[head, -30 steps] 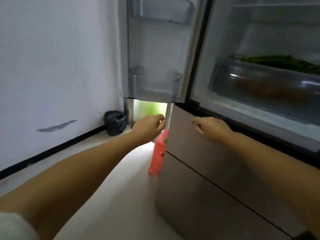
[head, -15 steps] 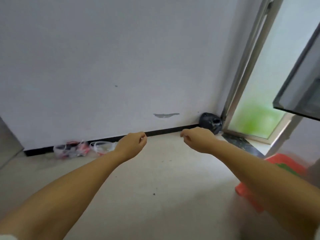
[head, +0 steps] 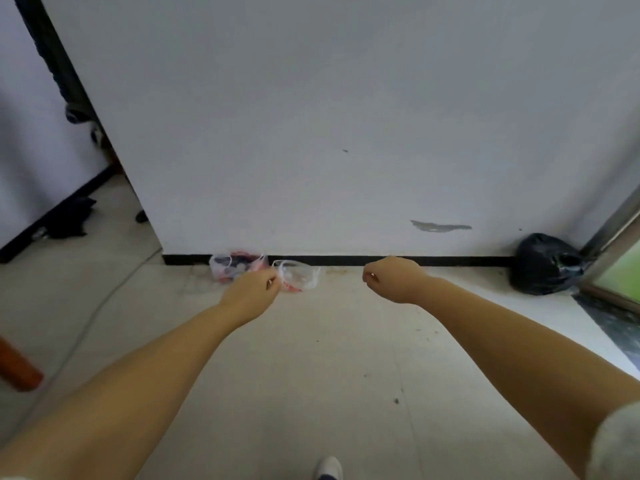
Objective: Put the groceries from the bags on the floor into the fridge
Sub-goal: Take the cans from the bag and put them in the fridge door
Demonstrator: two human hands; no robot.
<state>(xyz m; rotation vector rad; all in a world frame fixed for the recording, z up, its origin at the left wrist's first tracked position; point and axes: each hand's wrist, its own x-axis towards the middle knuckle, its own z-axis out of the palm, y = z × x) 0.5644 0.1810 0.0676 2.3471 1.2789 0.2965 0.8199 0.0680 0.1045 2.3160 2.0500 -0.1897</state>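
Two clear plastic grocery bags lie on the floor against the white wall's black skirting. The left bag holds dark and red items; the right bag looks nearly flat with something red inside. My left hand is loosely curled with nothing in it and overlaps the bags in the view, still well short of them. Further right, my right hand is stretched forward, fingers curled, holding nothing. The fridge is out of view.
A tied black rubbish bag sits in the right corner beside a door frame. A thin cable runs across the pale tiled floor at left. An orange-brown object pokes in at the left edge. My shoe tip shows at the bottom.
The view has swung left, away from the open fridge to the wall. The grocery bags have come into the centre, and both hands stay forward and curled.
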